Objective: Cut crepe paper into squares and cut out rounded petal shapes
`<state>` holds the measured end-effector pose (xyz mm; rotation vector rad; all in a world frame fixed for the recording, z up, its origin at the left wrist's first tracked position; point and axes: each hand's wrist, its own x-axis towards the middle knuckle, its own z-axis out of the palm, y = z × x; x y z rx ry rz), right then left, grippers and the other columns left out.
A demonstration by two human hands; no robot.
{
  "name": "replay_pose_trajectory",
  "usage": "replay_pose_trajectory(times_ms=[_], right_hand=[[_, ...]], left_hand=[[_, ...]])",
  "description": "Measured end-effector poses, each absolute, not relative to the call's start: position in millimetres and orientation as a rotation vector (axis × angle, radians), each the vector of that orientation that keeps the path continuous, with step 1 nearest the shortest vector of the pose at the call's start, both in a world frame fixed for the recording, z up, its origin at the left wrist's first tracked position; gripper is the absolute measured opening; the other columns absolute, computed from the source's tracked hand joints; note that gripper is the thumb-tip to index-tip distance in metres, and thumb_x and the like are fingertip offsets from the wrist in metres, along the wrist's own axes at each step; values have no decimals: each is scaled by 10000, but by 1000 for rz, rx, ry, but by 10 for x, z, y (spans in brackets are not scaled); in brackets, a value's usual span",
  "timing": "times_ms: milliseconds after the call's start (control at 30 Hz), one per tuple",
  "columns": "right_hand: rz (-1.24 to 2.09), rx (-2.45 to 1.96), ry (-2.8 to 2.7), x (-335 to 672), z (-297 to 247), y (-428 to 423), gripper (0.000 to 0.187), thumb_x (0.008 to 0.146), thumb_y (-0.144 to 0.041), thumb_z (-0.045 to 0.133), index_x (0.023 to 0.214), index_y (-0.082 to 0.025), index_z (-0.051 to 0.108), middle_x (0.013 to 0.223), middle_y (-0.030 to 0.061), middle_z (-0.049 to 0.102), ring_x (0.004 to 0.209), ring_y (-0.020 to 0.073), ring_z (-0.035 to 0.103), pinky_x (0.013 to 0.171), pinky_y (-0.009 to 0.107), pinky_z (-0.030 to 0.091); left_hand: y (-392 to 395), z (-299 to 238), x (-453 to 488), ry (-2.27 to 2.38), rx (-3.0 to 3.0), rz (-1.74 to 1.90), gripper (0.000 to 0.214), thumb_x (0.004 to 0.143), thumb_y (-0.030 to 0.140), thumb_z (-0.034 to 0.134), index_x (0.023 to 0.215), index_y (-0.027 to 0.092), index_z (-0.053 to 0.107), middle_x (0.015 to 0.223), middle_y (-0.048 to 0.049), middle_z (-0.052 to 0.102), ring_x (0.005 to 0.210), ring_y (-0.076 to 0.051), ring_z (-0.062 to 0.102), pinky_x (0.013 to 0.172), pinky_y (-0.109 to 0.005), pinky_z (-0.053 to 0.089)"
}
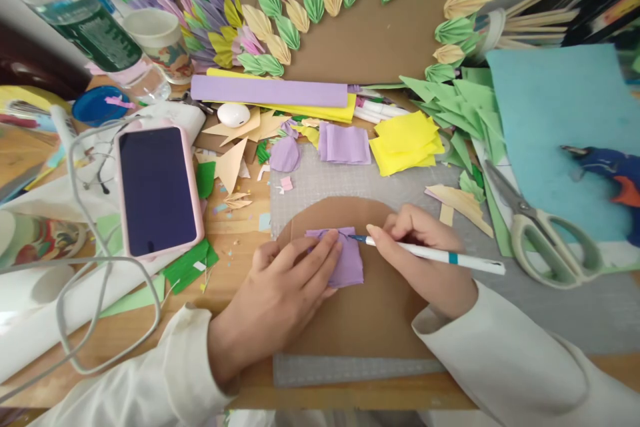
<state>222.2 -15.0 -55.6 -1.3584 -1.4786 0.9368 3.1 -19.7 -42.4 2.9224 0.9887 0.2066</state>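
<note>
A small purple paper piece point(350, 265) lies on a round brown cardboard disc point(370, 320). Across its left part my left hand point(285, 293) lies flat, fingers stretched out and pressing it down. My right hand point(425, 253) pinches a white felt-tip pen point(465, 260) with a blue tip. That tip touches the paper near its upper edge, where a dark line shows. Beyond the disc are a folded purple paper stack point(345, 145) and a pile of yellow paper squares point(407, 142).
Grey-handled scissors point(543, 233) and a blue glue gun point(610, 167) lie at right. A phone point(157, 190) and a looping cable point(75, 193) are at left. Behind stand a bottle point(90, 27), a paper cup point(160, 40) and cardboard point(380, 40) bearing pleated paper leaves.
</note>
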Motion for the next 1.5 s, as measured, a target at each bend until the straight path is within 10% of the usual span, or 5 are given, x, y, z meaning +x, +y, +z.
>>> replay_pose_trajectory(times_ms=[1167,1500], right_hand=[[999,-1370,-1622,2280,-532,-166,370,860,-100,559,650,-225,282,592,-67,324,516,104,284,484,276,247],[1372,-1352,-1528,2354,-345,-78,148,843,-280,662,789,-243,530,706,-17,535,557,129,469,454,259,352]], left_hand=[[-189,-399,48,963,2890,127,433,1037,235,283,1410,97,454,1505,-35,434,1140,-250,566,853,-425,433],[-96,-375,4,912,2823,155,425,999,181,367,1401,94,473,1479,-58,484,990,-235,543,874,-391,396]])
